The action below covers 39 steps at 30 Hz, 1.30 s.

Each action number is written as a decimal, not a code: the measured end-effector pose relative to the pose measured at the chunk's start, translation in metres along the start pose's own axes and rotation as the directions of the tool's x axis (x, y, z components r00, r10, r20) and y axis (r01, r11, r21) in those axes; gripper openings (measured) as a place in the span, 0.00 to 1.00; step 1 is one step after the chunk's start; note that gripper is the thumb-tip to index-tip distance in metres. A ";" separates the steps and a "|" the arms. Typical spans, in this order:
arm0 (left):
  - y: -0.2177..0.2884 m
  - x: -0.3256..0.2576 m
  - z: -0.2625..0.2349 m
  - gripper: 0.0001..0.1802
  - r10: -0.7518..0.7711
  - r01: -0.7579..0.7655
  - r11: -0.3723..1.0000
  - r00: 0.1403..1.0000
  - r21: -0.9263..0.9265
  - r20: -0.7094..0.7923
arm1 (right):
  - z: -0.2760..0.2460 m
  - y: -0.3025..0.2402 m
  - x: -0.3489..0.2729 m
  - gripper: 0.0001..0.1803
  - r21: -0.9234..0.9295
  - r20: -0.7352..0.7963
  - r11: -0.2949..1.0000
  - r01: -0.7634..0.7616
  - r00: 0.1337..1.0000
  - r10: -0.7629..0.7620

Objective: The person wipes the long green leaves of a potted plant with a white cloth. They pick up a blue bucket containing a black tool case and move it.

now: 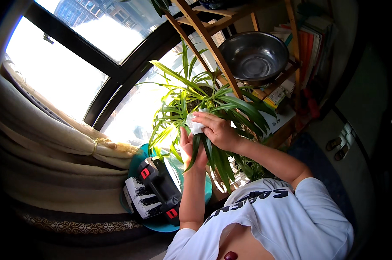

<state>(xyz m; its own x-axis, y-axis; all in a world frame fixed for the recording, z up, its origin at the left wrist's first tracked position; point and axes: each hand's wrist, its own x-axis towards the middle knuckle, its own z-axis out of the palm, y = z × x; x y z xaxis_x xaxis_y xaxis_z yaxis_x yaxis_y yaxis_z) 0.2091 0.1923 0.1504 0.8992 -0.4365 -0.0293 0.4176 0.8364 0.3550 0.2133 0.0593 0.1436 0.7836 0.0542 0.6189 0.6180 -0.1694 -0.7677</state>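
A spider plant [230, 102] with long green, arching leaves fills the middle, close to the window. Pinched in my right hand [222, 132] is a crumpled white tissue [195, 125], pressed against the leaves near the plant's front. Just below and to the left, my left hand [198, 158] is raised with its visible fingers stretched upward, near the tissue. A long leaf [193, 152] hangs across its palm; the other fingers are partly hidden by leaves.
A wooden shelf rack [209, 37] holds a steel basin [256, 58], with books [315, 47] behind. At lower left, a black case with red latches [157, 184] sits in a teal tub [164, 225]. Curtains [61, 143] hang left. Sandals [337, 149] lie at right.
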 end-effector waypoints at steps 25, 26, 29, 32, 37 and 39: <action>-0.019 -0.002 -0.014 0.42 0.137 -0.169 0.973 0.971 0.159 0.194 | -0.002 -0.031 -0.026 0.16 -0.163 0.197 0.923 0.349 0.928 -0.317; -0.020 -0.004 -0.015 0.41 0.144 -0.173 0.968 0.977 0.184 0.159 | -0.002 -0.026 -0.023 0.17 -0.132 0.195 0.955 0.265 0.952 -0.237; -0.018 -0.005 -0.016 0.38 0.138 -0.160 0.980 0.975 0.119 0.172 | 0.003 -0.028 -0.030 0.17 -0.133 0.181 0.943 0.305 0.943 -0.279; -0.016 -0.006 -0.002 0.37 0.214 -0.217 0.949 0.976 0.231 0.035 | 0.008 -0.046 -0.048 0.17 -0.096 0.254 0.929 0.357 0.911 -0.324; -0.013 -0.003 0.000 0.36 0.091 -0.044 0.971 0.977 -0.234 0.193 | 0.009 -0.051 -0.070 0.20 0.022 0.311 0.902 0.431 0.854 -0.416; -0.012 -0.004 0.003 0.37 0.104 -0.088 0.989 0.986 -0.123 0.129 | 0.007 -0.056 -0.075 0.22 0.142 0.367 0.900 0.412 0.822 -0.435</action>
<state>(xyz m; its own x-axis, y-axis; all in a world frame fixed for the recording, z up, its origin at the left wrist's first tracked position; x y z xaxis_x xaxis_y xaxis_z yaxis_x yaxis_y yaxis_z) 0.2002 0.1833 0.1492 0.9133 -0.3864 0.1286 0.3496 0.9059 0.2388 0.1209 0.0715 0.1389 0.3991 0.4798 0.7814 0.8881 0.0098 -0.4596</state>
